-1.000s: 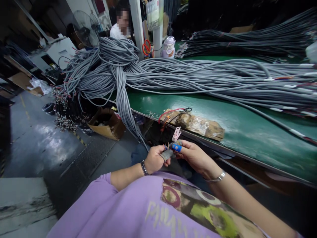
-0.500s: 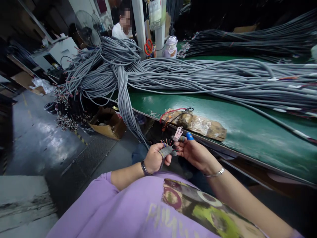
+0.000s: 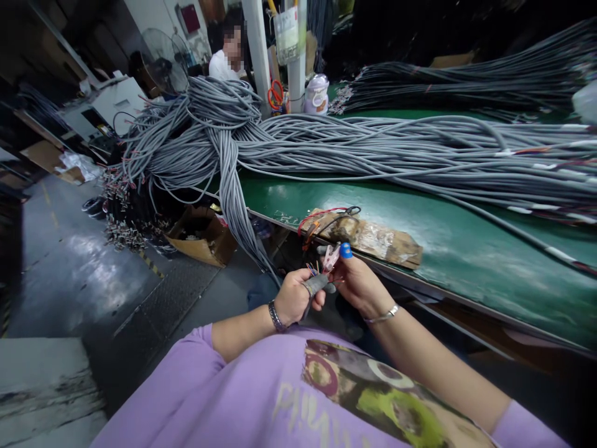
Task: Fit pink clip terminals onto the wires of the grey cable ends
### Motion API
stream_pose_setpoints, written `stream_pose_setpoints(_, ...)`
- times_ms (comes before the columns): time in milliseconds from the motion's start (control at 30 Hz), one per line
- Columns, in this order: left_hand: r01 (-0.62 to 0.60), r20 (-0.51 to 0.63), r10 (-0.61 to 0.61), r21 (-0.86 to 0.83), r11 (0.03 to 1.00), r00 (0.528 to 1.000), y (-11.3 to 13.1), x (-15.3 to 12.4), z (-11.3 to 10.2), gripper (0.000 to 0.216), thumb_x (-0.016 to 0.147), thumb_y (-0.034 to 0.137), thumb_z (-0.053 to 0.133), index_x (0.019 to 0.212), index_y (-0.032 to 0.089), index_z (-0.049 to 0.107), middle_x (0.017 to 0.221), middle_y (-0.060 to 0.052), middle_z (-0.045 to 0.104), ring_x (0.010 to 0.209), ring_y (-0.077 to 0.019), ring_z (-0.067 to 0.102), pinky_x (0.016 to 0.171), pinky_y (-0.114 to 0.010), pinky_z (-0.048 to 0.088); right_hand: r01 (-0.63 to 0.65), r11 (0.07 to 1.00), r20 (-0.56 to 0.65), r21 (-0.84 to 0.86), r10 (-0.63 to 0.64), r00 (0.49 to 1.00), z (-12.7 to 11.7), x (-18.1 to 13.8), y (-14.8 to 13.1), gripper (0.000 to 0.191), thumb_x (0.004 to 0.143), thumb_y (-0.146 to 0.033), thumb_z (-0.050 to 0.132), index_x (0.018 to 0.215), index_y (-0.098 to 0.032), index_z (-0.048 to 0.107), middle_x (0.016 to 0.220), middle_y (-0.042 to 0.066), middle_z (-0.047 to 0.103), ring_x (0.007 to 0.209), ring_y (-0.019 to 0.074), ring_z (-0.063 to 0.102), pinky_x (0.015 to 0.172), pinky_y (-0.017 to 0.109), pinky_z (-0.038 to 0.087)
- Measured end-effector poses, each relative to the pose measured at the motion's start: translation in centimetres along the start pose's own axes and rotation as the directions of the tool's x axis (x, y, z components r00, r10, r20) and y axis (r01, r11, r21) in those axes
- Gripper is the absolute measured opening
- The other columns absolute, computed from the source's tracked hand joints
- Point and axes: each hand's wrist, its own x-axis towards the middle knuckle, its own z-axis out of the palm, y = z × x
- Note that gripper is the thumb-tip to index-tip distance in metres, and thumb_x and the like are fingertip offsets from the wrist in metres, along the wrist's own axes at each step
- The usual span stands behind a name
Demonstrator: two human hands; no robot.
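Close in front of my body, my left hand [image 3: 295, 297] is closed around a cable end, its thumb wrapped in a grey cover. Thin coloured wires [image 3: 313, 269] fan out above that thumb. My right hand [image 3: 358, 283] is beside it, with a blue cover on one fingertip. Its fingers pinch a pink clip [image 3: 331, 257] right by the wires. Whether the clip grips a wire is too small to tell. Most of the held cable is hidden by my left hand.
Grey cables [image 3: 326, 146] lie along the green table [image 3: 461, 233], some hanging over its edge. A wooden board [image 3: 392, 244] with red and black leads rests at the front edge. A cardboard box [image 3: 203, 239] sits below. Behind are a co-worker [image 3: 226, 62] and a purple-and-white container [image 3: 317, 94].
My right hand has moved left, closer to my left hand, its blue-covered fingertip now against the pink clip. The clip has tilted and come down nearer the wires. My left hand keeps its hold.
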Motion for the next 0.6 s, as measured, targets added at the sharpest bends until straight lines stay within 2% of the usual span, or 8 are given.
stream_pose_setpoints(167,0.006,-0.003,-0.006,0.025,1.000,1.000,-0.2,-0.1,-0.1,0.041,0.070,0.052,0.068,0.067,0.012,0.059,0.046,0.001,0.053,0.036,-0.0066,0.043,0.037,-0.020,0.032,0.028,0.998,-0.024,0.058,-0.026,0.999,0.2,0.0,0.2,0.045,0.066,-0.065,0.070,0.073,-0.021,0.065,0.063,0.000,0.060,0.056,0.0128,0.052,0.053,0.026,0.044)
stream_pose_setpoints(300,0.009,-0.015,-0.008,0.029,1.000,1.000,-0.1,-0.5,-0.1,0.043,0.068,0.055,0.068,0.066,0.012,0.058,0.045,0.002,0.052,0.035,-0.0063,0.042,0.037,-0.020,0.031,-0.032,0.997,0.021,0.063,0.031,0.999,0.3,-0.5,-0.1,0.050,0.070,-0.070,0.062,0.073,-0.021,0.063,0.063,0.002,0.060,0.053,0.0142,0.052,0.049,0.027,0.042)
stream_pose_setpoints(433,-0.016,-0.002,0.016,0.054,0.998,1.000,-0.2,-1.0,-0.3,0.047,0.069,0.059,0.067,0.066,0.012,0.058,0.047,0.001,0.053,0.037,-0.0068,0.044,0.038,-0.020,0.033,-0.085,0.995,0.046,0.054,0.083,0.996,0.3,-0.8,-0.8,0.050,0.075,-0.071,0.053,0.076,-0.022,0.064,0.071,0.004,0.064,0.058,0.0149,0.055,0.053,0.027,0.045)
stream_pose_setpoints(600,-0.086,-0.028,0.089,0.083,0.993,0.996,-0.5,-1.2,-0.6,0.046,0.073,0.058,0.064,0.074,0.012,0.060,0.050,0.001,0.055,0.039,-0.0065,0.045,0.040,-0.019,0.035,-0.068,0.997,0.015,0.032,0.068,0.998,0.3,-0.8,-1.0,0.035,0.075,-0.057,0.066,0.075,-0.021,0.066,0.071,0.002,0.064,0.060,0.0140,0.054,0.055,0.026,0.046)
